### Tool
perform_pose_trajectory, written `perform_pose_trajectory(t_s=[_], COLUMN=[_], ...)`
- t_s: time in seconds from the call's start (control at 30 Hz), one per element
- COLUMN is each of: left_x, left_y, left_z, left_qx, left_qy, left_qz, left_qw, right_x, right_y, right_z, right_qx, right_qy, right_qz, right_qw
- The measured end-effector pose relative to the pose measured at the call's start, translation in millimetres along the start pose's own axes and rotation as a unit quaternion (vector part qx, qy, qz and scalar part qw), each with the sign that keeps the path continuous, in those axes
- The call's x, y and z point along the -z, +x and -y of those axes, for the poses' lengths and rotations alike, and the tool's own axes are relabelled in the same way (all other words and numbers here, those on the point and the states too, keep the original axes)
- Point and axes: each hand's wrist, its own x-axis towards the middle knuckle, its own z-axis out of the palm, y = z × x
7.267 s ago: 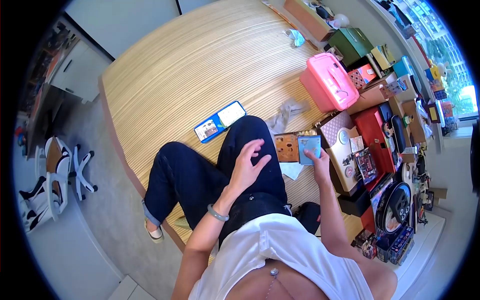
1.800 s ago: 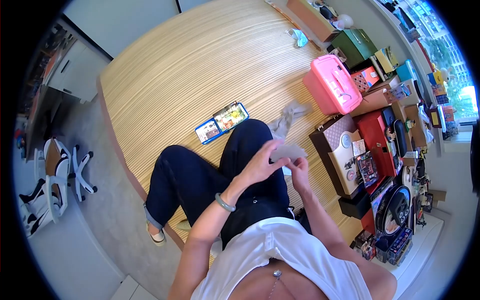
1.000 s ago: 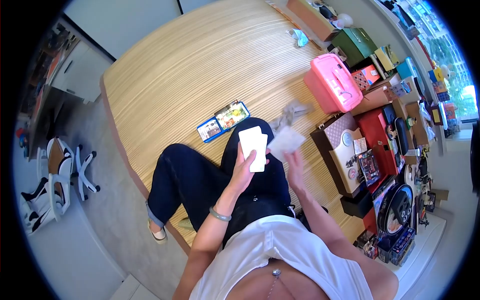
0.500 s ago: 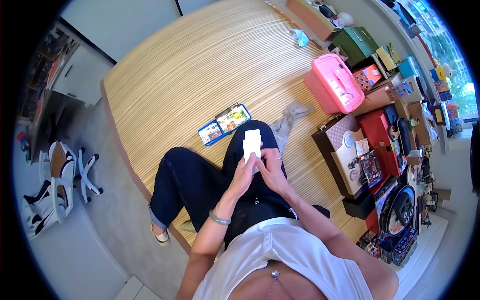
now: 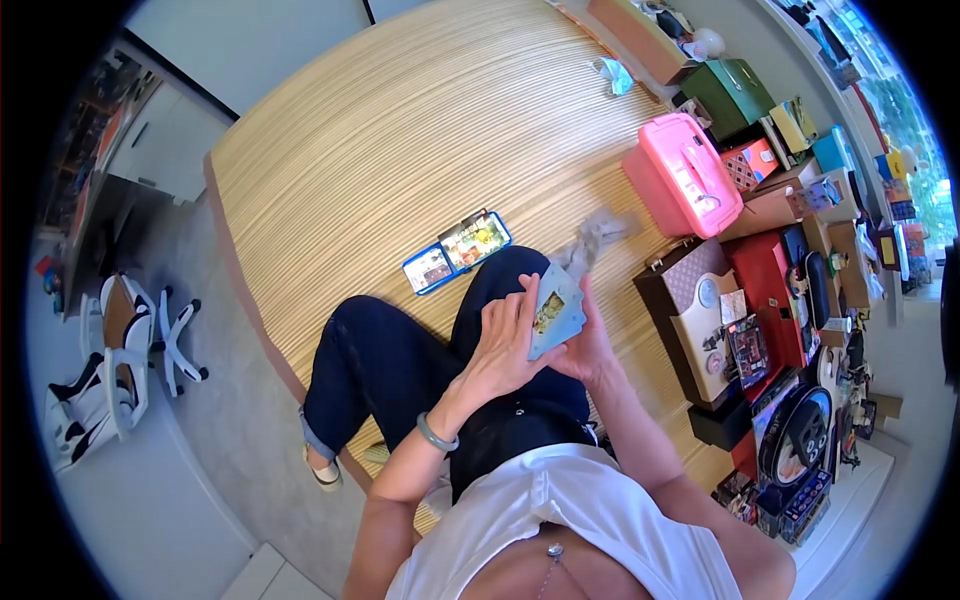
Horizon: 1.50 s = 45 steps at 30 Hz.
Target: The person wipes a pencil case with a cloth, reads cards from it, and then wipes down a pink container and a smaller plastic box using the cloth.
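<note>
Above a ribbed tan mat (image 5: 400, 130), both hands (image 5: 500, 348) holding a pale blue card (image 5: 568, 320), pink box (image 5: 680, 180) near bright window (image 5: 912, 125), white chair (image 5: 118, 368) on grey floor (image 5: 240, 420).

Ribbed tan mat (image 5: 400, 130), bearing a pink box (image 5: 676, 168); well left of the box, a blue-rimmed case (image 5: 456, 255); near the box's lower left, a grey cloth (image 5: 597, 236); beyond it, a pale-blue mask (image 5: 616, 77).

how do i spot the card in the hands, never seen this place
Start at the ribbed tan mat, then the seated person's right knee. There, the left hand and right hand hold the card. Its pale blue-grey border around a yellowish picture distinguishes it from the blue-edged case on the mat.
</note>
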Motion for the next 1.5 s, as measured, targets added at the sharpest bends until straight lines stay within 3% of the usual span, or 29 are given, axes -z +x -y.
perform_pose_trajectory(t_s=[0.1,0.27,0.4,0.47,0.53,0.7,0.87,1.03,1.13,1.2,1.27,1.33,1.4,1.5], left_x=[12.3,15.1,21.7,26.7,22.9,-15.5,-17.5,-6.9,3.1,12.2,8.2,10.0,8.8,12.2], left_y=[3.2,8.8,19.2,37.8,56.4,72.3,68.7,62.5,43.8,29.3,27.0,40.6,60.2,103.9], left_z=[10.0,30.6,58.3,86.6,119.1,181.7,184.9,179.0,184.1,185.0,195.1,199.5,203.5,222.4], left_qx=[-0.012,0.017,0.017,0.037,0.095,0.085,0.018,0.051,0.09,0.083,0.12,0.178,0.168,0.161], left_qy=[-0.017,-0.127,-0.128,-0.038,0.053,0.145,0.269,0.212,0.189,0.214,0.249,0.212,0.219,0.251], left_qz=[0.013,0.02,0.031,-0.07,-0.109,-0.085,-0.09,-0.097,-0.103,-0.053,0.002,0.028,0.008,-0.068], left_qw=[1.0,0.992,0.991,0.996,0.988,0.982,0.959,0.971,0.972,0.972,0.961,0.96,0.961,0.952], right_x=[5.9,19.2,33.5,35.8,33.7,40.3,51.3,75.6,109.1,134.9,186.7,175.0,173.1,168.3], right_y=[10.2,30.8,41.3,38.8,31.6,14.0,-1.5,-6.0,3.2,21.7,58.3,81.1,91.8,93.1], right_z=[-2.2,-6.6,-6.0,-4.1,0.8,10.1,15.7,29.7,47.9,62.9,75.7,62.2,64.4,94.9], right_qx=[-0.004,-0.012,-0.018,0.017,0.046,0.039,0.058,0.07,0.139,0.209,0.248,0.292,0.239,0.306], right_qy=[-0.096,-0.046,-0.023,0.0,-0.055,-0.12,-0.132,-0.121,-0.234,-0.489,-0.615,-0.694,-0.733,-0.761], right_qz=[-0.038,-0.029,0.008,-0.061,-0.075,-0.094,-0.1,-0.116,-0.183,-0.332,-0.407,-0.477,-0.465,-0.42], right_qw=[0.995,0.998,1.0,0.998,0.995,0.988,0.984,0.983,0.945,0.779,0.629,0.452,0.435,0.389])
